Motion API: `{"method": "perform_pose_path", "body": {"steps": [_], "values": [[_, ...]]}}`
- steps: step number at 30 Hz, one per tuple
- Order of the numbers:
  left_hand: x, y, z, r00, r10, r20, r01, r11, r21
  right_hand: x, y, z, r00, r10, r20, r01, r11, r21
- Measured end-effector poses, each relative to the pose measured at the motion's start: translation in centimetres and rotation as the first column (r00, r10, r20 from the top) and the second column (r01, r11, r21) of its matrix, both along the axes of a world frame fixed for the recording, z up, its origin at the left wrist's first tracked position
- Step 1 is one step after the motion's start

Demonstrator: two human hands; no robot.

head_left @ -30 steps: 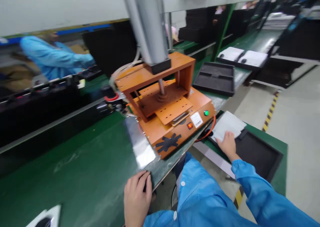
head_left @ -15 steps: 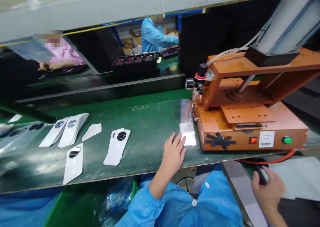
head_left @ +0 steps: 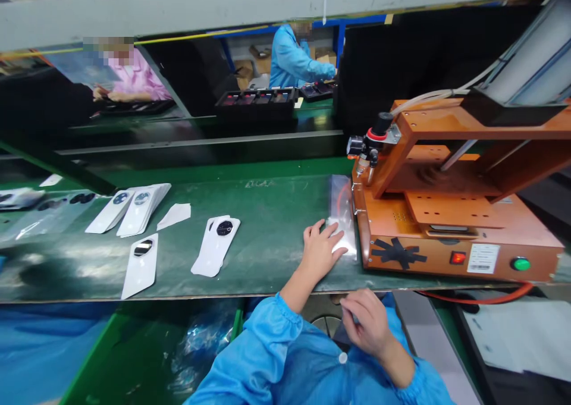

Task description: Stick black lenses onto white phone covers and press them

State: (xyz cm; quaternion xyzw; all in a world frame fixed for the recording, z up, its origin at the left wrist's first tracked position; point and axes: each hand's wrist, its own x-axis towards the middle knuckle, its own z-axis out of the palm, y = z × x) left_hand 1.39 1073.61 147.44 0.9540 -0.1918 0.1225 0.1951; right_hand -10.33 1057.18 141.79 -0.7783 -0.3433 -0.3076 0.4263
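Observation:
My left hand (head_left: pixel 322 250) lies with fingers spread on the near end of a clear plastic sleeve (head_left: pixel 339 198) with a white part, left of the orange press (head_left: pixel 401 214). Over my lap, just off the bench edge, my right hand (head_left: pixel 368 322) is closed with its fingers curled in. Whether anything is inside it is hidden. To the left lie a few white phone back covers (head_left: pixel 216 247) with a round black camera area. A single white cover (head_left: pixel 141 268) with an oval shiny window lies near the front edge.
Fanned stacks of white covers (head_left: pixel 141 212) and a scrap of white paper (head_left: pixel 175 216) lie further left. A green bin (head_left: pixel 120 351) with plastic film stands below the bench. White sheets (head_left: pixel 520 333) lie at lower right. Two people work behind the bench.
My right hand has left a black object at the lower right and come left, in front of my body. My left hand stays at the plastic sleeve. The view has shifted slightly.

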Motion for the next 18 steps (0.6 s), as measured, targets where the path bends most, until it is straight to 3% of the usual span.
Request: {"method": "perform_pose_path", "body": {"steps": [3, 6, 9, 11, 15, 18], "values": [[1.0, 0.0, 0.1, 0.996, 0.049, -0.076, -0.054, 0.997, -0.061, 1.9, 0.9, 0.2, 0.999, -0.023, -0.030, 0.023, 1.000, 0.009], [0.7, 0.4, 1.3, 0.996, 0.078, 0.032, -0.074, 0.992, -0.100, 2.9, 1.2, -0.4, 0.995, -0.094, -0.037, 0.095, 0.995, 0.019], [-2.0, 2.0, 2.9, 0.962, 0.127, 0.240, -0.116, 0.991, -0.059, 3.1, 1.2, -0.7, 0.992, -0.113, -0.058, 0.114, 0.993, 0.009], [-4.5, 3.5, 3.4, 0.947, 0.128, 0.293, -0.140, 0.990, 0.021, 3.1, 1.1, -0.5, 0.991, -0.078, -0.107, 0.083, 0.996, 0.037], [-8.3, 6.2, 1.9, 0.980, 0.071, 0.184, -0.100, 0.982, 0.157, 3.0, 1.2, 0.0, 0.986, -0.072, -0.152, 0.079, 0.996, 0.040], [-9.4, 7.5, 0.5, 0.995, 0.052, 0.082, -0.062, 0.991, 0.118, 3.1, 1.5, 0.1, 0.982, -0.110, -0.154, 0.111, 0.994, -0.001]]}}
